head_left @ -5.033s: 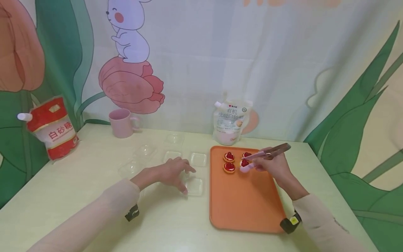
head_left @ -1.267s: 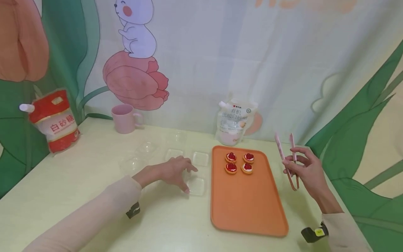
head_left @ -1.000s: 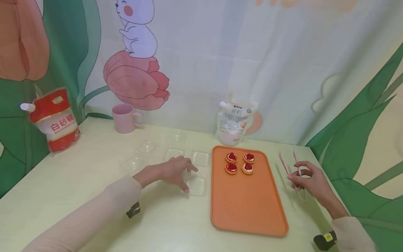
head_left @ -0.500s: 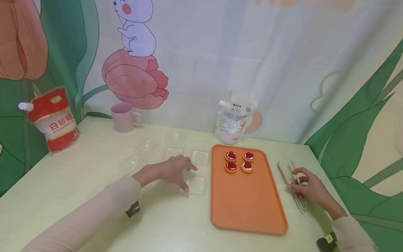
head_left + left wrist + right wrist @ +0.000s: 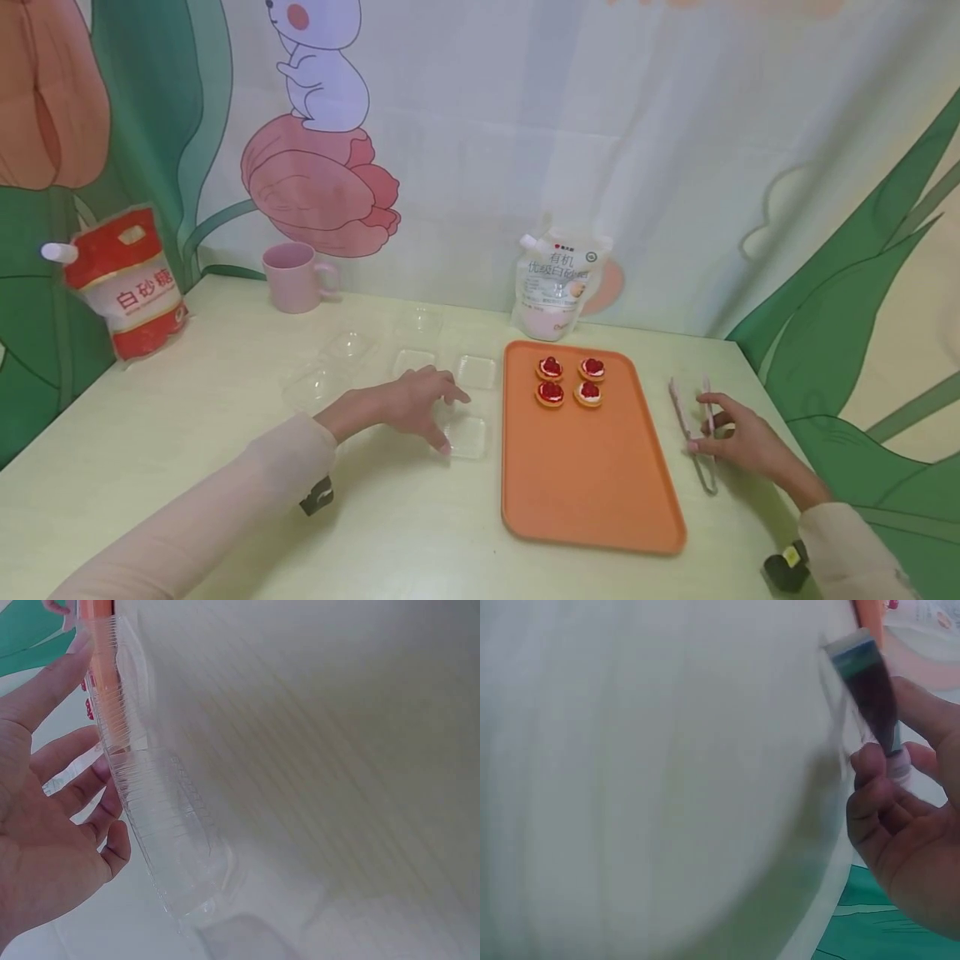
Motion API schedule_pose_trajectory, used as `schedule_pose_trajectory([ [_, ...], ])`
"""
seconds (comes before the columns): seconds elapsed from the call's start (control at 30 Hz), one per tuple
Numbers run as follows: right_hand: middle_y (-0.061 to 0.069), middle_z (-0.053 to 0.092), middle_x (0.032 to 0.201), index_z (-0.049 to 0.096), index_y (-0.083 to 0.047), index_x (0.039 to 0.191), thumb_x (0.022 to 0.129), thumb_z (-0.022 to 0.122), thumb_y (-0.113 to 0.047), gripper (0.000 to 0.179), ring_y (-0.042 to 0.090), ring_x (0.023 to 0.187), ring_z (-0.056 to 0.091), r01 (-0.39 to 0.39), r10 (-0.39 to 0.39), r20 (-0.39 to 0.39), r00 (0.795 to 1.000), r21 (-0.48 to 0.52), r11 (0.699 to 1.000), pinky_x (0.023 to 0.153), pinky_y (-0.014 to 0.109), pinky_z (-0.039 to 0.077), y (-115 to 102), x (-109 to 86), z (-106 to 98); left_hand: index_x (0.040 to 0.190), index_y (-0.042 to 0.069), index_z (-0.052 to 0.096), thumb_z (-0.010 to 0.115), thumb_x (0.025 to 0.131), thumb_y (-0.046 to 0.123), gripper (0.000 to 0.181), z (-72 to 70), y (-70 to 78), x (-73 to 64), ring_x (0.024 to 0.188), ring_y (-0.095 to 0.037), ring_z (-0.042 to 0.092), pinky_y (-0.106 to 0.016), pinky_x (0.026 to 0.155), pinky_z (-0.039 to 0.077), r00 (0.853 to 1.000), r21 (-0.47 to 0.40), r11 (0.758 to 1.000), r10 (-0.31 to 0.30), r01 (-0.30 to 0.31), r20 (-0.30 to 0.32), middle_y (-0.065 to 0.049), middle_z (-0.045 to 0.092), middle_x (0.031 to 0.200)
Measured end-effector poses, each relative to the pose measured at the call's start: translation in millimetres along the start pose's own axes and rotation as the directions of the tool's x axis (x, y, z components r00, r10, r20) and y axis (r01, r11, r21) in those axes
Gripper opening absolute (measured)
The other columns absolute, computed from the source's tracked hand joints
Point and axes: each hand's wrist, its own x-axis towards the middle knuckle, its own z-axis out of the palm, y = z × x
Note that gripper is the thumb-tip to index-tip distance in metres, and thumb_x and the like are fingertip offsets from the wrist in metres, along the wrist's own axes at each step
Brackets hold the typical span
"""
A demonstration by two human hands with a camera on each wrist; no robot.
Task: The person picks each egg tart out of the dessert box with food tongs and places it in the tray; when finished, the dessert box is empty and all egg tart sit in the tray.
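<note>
My right hand (image 5: pixel 738 437) pinches a pair of pink tongs (image 5: pixel 701 475) low over the table, right of the orange tray. The tongs' tips point away from me, and their bent end (image 5: pixel 866 682) shows in the right wrist view. Several small tarts (image 5: pixel 550 393) with red berries and white cream sit in two rows near the tray's far end. My left hand (image 5: pixel 412 407) is spread with loosely bent fingers at a clear plastic box (image 5: pixel 468 437), its thumb at the near edge. In the left wrist view the fingers lie along the ridged wall of the clear box (image 5: pixel 161 832).
The orange tray (image 5: pixel 592 492) lies right of the middle. More clear plastic boxes (image 5: pixel 318 383) stand around and behind my left hand. At the back are a pink mug (image 5: pixel 291 279), a red sugar bag (image 5: pixel 135 283) and a white sugar pouch (image 5: pixel 551 287), before a printed curtain.
The tongs left the tart at the front right of the group, which now rests on the tray. My right hand carried them right and lowered them toward the table. The left hand stayed put.
</note>
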Motion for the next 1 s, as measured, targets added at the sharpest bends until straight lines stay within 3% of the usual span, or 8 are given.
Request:
schedule_pose_trajectory([
  [0.13,0.029,0.062,0.109,0.036,0.008,0.143,0.083,0.082,-0.019,0.081,0.031,0.091,0.067,-0.027,0.027,0.022,0.999,-0.029,0.999,0.066,0.027,0.053,2,-0.6,-5,0.136,0.013,0.062,0.091,0.071,0.034,0.074,-1.4,2.1,0.5,0.104,-0.021,0.051,-0.043,0.097,0.037,1.0,-0.003,1.0,-0.002,0.002,0.003,-0.005,0.062,0.117],
  [0.23,0.033,0.06,0.113,0.037,0.008,0.144,0.081,0.083,-0.021,0.082,0.035,0.093,0.067,-0.039,0.04,0.02,0.999,-0.05,0.998,0.067,0.028,0.052,2,-1.7,-8,0.136,0.012,0.062,0.091,0.07,0.033,0.074,-2.7,3.6,0.5,0.103,-0.021,0.05,-0.042,0.096,0.037,1.0,-0.002,1.0,0.0,0.0,0.004,-0.005,0.062,0.118],
  [0.43,0.035,0.062,0.115,0.045,0.009,0.14,0.08,0.084,-0.022,0.078,0.035,0.097,0.064,-0.041,0.04,-0.003,0.999,-0.069,0.997,0.068,0.028,0.051,4,-2.2,-11,0.135,0.013,0.063,0.091,0.07,0.034,0.074,-4.2,5.7,0.0,0.102,-0.021,0.05,-0.038,0.089,0.037,1.0,0.018,1.0,-0.014,0.014,0.007,-0.006,0.062,0.117],
  [0.6,0.036,0.06,0.116,0.046,0.01,0.138,0.081,0.083,-0.019,0.074,0.023,0.084,0.065,-0.051,0.051,0.007,0.999,-0.049,0.998,0.064,0.027,0.051,0,-2.0,-12,0.135,0.014,0.063,0.091,0.07,0.035,0.074,-5.3,8.3,-0.4,0.103,-0.021,0.05,-0.037,0.087,0.036,1.0,0.055,0.998,-0.019,0.018,0.015,-0.007,0.062,0.12],
  [0.67,0.038,0.06,0.115,0.045,0.011,0.138,0.082,0.083,-0.019,0.074,0.024,0.083,0.066,-0.048,0.049,0.002,0.999,-0.067,0.997,0.064,0.029,0.051,-2,-1.6,-13,0.136,0.014,0.063,0.091,0.07,0.036,0.075,-6.1,8.7,-0.1,0.103,-0.021,0.049,-0.038,0.087,0.036,1.0,0.07,0.997,-0.017,0.016,0.023,-0.007,0.062,0.12],
  [0.83,0.042,0.056,0.122,0.041,0.01,0.141,0.087,0.078,-0.026,0.075,0.05,0.105,0.061,-0.072,0.07,-0.023,0.997,-0.106,0.992,0.071,0.039,0.055,-4,1.0,-17,0.137,0.014,0.062,0.09,0.07,0.037,0.076,-7.5,7.5,1.1,0.102,-0.022,0.05,-0.038,0.085,0.036,0.999,0.102,0.995,-0.001,-0.003,0.034,-0.008,0.062,0.118],
  [1.0,0.042,0.049,0.13,0.033,0.01,0.146,0.093,0.071,-0.029,0.076,0.051,0.112,0.057,-0.103,0.103,-0.015,0.995,-0.036,0.994,0.074,0.039,0.056,-9,1.8,-20,0.138,0.016,0.061,0.09,0.071,0.038,0.077,-7.2,7.9,2.1,0.101,-0.021,0.047,-0.037,0.083,0.035,0.999,0.127,0.992,-0.007,0.002,0.044,-0.009,0.06,0.12],
])
